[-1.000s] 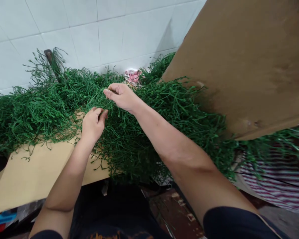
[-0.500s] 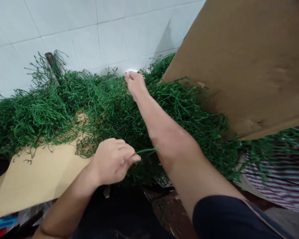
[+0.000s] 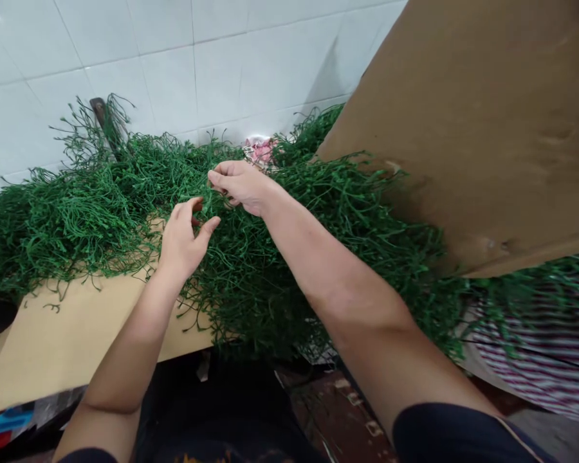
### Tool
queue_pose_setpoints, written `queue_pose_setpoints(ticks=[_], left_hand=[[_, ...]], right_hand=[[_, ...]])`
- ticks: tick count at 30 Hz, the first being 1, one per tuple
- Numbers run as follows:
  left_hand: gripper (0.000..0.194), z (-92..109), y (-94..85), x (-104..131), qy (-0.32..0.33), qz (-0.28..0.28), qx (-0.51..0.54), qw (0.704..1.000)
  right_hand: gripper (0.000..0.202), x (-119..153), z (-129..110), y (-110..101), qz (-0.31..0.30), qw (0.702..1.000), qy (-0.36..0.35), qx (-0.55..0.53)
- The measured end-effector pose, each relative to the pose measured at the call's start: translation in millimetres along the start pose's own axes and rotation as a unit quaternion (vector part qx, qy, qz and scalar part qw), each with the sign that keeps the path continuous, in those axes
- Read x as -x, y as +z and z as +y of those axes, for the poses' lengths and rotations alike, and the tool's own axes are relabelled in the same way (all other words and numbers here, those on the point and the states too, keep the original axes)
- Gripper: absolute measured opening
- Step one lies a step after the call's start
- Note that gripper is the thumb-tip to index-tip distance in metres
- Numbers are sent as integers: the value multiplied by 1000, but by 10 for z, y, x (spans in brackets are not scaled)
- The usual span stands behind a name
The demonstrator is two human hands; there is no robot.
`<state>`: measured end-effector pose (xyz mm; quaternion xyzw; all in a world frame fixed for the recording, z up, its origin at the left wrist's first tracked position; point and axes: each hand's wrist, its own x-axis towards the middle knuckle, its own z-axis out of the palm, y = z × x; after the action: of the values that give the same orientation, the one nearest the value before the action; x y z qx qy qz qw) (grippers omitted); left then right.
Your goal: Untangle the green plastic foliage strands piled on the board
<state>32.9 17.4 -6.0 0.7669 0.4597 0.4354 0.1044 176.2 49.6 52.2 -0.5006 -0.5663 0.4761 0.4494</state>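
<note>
A thick heap of thin green plastic-looking stems (image 3: 265, 257) with small budded tips lies in front of me. My left hand (image 3: 181, 238) is at the heap's middle, thumb and fingers apart, with stems just beyond its fingertips. Close to its right, my right hand (image 3: 241, 185) is over the stems with thumb and forefinger pinched together. Whatever may be in that pinch is too small to make out. Behind the right hand, against the wall, sits a small white-rimmed container (image 3: 260, 149) with pink and white bits in it.
A large brown cardboard sheet (image 3: 463, 128) leans over the heap at right. Flat tan cardboard (image 3: 87, 321) lies under the stems at left. A dark upright bar (image 3: 105, 128) stands among stems by the white tiled wall (image 3: 125, 38). Striped fabric (image 3: 535, 347) is at lower right.
My right hand has drawn back from the small container toward me and left. My left hand has moved up and forward, its pinch on a green stem now opened.
</note>
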Motion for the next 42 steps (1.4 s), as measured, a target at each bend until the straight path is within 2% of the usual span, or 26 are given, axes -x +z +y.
queue_pose_setpoints(ticks=[3,6,7,11,12,14,16,19,23,26,28,30,32,34,36,38,39,40,42], left_hand=[[30,0,77,-69,-25,-27,27,999],[38,9,96,-42,-30,-63,49,996],[38,10,89,-23,-21,-51,51,997],[24,-13,51,10,10,76,37,996],[28,-24,50,5,9,86,24,996],[31,-47,59,-10,-3,52,-11,999],[19,-64,73,-12,-22,-12,-36,999],[27,-59,75,19,-42,-72,-18,996],[30,-20,47,59,-4,-70,11,997],[31,9,35,100,-3,-46,2,999],[31,61,10,165,-4,-23,-1,1000],[30,161,-48,259,41,-20,-1,999],[28,277,-124,349,124,-50,7,991],[29,345,-180,393,166,-102,18,981],[31,311,-184,374,136,-148,0,980],[22,189,-140,317,76,-169,-40,982],[17,114,-110,286,48,-163,-59,984],[20,44,-81,259,25,-149,-71,986],[35,-61,-41,214,-10,-99,-66,993]], right_hand=[[29,12,23,55,-1,1000,-7,24],[30,-6,39,72,18,999,-21,30],[30,-15,45,70,25,999,-24,27],[31,-31,86,79,32,999,-21,34],[30,-29,96,90,28,999,-22,37],[31,-22,109,118,19,999,-22,35],[31,-14,110,137,11,999,-18,27],[31,-8,103,132,10,999,-16,28],[32,-57,117,151,11,998,-51,46],[36,-213,187,215,27,989,-111,99],[38,-382,276,207,54,973,-159,157],[37,-560,388,108,127,955,-176,203],[36,-685,485,-59,222,943,-142,201],[35,-707,520,-211,257,951,-98,142],[32,-624,464,-273,225,970,-63,74],[29,-482,334,-233,165,985,-44,22],[29,-411,258,-190,139,989,-41,-1],[28,-349,186,-143,119,992,-43,-26],[28,-260,77,-60,97,991,-48,-81]])
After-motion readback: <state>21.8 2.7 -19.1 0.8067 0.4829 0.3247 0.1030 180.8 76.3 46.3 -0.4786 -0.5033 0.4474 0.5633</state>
